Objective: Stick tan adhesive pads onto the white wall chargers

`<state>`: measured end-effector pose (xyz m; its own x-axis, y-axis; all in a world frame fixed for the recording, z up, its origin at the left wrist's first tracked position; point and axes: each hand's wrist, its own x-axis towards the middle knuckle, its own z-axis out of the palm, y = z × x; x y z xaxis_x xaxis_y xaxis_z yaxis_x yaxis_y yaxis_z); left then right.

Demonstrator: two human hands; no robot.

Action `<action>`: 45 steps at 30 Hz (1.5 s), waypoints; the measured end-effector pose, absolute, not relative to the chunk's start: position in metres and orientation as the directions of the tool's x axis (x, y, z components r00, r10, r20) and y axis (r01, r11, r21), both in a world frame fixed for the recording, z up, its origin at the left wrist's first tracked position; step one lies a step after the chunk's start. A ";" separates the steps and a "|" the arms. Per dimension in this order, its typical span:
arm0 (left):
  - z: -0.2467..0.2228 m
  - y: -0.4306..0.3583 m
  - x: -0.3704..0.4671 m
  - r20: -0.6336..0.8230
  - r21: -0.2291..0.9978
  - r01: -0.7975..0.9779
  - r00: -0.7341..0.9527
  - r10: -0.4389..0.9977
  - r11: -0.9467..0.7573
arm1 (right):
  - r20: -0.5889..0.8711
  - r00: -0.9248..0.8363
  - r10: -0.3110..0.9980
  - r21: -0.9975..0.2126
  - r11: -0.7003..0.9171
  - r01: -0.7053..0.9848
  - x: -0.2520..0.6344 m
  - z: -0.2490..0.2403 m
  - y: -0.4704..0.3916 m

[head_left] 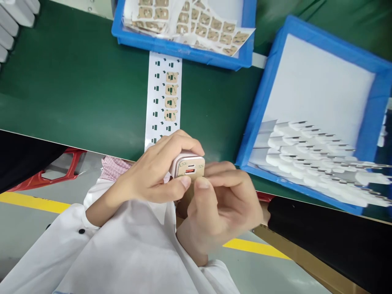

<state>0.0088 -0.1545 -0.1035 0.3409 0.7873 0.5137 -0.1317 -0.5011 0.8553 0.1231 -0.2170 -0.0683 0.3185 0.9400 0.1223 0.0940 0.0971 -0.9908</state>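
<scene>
My left hand [153,169] is closed around a small pale pink-and-white device, its end face turned up towards me. That face shows a USB port [190,171] with a red inside and a narrower slot above it. A tan adhesive sticker [200,166] printed with green letters covers the face around both openings, and my left thumb presses on its lower edge. Close against the lower right corner of this face, my right hand [223,200] pinches thumb and forefinger together. Whatever lies between those fingertips is too small or hidden to make out.
A white backing sheet [151,110] with several tan stickers lies on the green table [76,94]. Behind it stands a blue bin [183,51] of sticker sheets. On the right, another blue bin [260,110] holds rows of white pieces [306,159]. White objects [15,16] line the far left.
</scene>
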 end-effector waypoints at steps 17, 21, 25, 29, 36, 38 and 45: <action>-0.134 -0.164 0.016 0.336 0.911 -0.315 0.199 0.921 -0.265 | 0.279 0.203 0.939 -0.936 0.218 0.277 0.118 -0.097 -0.206; -0.136 -0.164 0.016 0.278 0.902 -0.385 0.171 0.945 -0.196 | 0.175 0.225 0.959 -0.972 0.132 0.194 0.117 -0.113 -0.206; -0.135 -0.161 0.012 0.274 0.943 -0.234 0.146 0.951 -0.236 | 0.135 0.210 0.968 -0.974 0.091 0.206 0.112 -0.108 -0.200; -0.140 -0.158 0.011 0.356 0.933 -0.088 0.097 0.930 -0.348 | 0.061 0.219 0.974 -0.941 -0.017 0.337 0.112 -0.098 -0.191; -0.138 -0.157 0.009 0.384 0.916 0.095 0.073 0.921 -0.390 | -0.130 0.134 0.982 -0.992 -0.129 -0.013 0.111 -0.098 -0.179; -0.131 -0.156 0.006 0.440 0.875 0.201 0.043 0.897 -0.439 | -0.142 0.137 0.980 -0.989 -0.147 0.026 0.109 -0.094 -0.176; -0.122 -0.157 -0.002 0.649 0.697 0.375 0.033 0.760 -0.611 | -0.118 0.002 0.993 -0.990 -0.117 -0.078 0.112 -0.091 -0.171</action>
